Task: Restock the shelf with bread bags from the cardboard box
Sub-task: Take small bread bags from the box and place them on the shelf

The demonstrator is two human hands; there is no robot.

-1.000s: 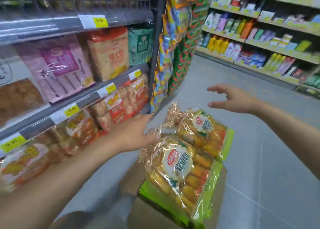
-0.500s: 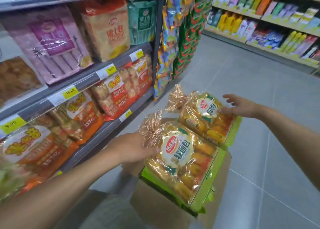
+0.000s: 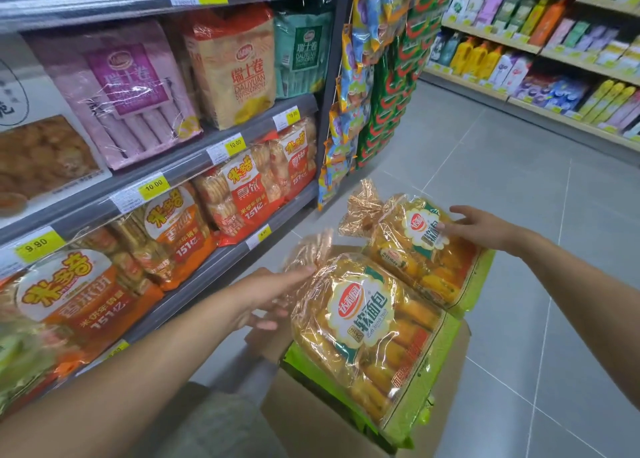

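Two yellow bread bags with green bottoms and gathered gold tops stick out of a cardboard box (image 3: 311, 419) on the floor. The near bread bag (image 3: 367, 322) lies lower, the far bread bag (image 3: 424, 249) beyond it. My left hand (image 3: 270, 294) reaches to the near bag's left side, fingers spread and touching its crinkled top. My right hand (image 3: 481, 227) rests its fingertips on the far bag's upper right face, fingers apart. Neither hand is closed around a bag. The shelf (image 3: 194, 166) stands to my left.
The shelf rows hold orange rice-cracker bags (image 3: 239, 197), pink, beige and teal roll packs (image 3: 228, 69) and yellow price tags. Hanging snack strips (image 3: 349, 111) flank the shelf's end. A grey tiled aisle (image 3: 519, 187) runs right toward another shelf of bottles (image 3: 540, 52).
Both hands have come down onto the bags: the right moved from the air to the far bag's face, the left slid to the near bag's top. My view tilted downward.
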